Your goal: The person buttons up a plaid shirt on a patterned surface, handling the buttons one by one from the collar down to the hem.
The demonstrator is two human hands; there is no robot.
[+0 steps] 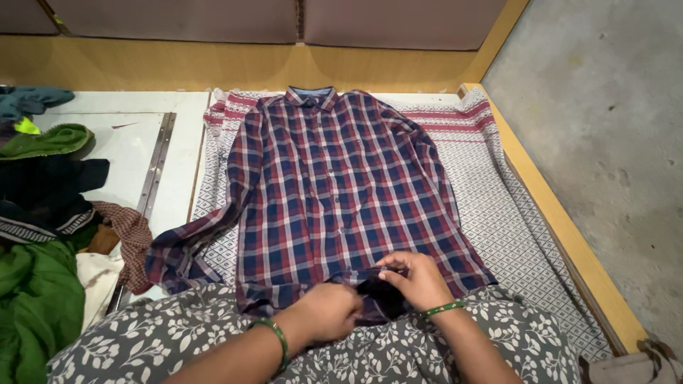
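The plaid shirt [334, 185] lies flat, front up, on the patterned cloth [498, 206], and both hands pinch its near hem, left hand [329, 311] closed, right hand [416, 279] fingers curled over the fabric, which looks light, soft and limp, best gripped at hem edges.

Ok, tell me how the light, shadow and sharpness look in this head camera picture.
Head view: soft, warm, even light, no harsh glare; the plaid shirt is sharp enough to read its checks; a dark shadow sits under the hem between the left hand and right hand; the clothes pile at the left edge is dim; the wooden edge bows slightly, hinting at wide-angle distortion.
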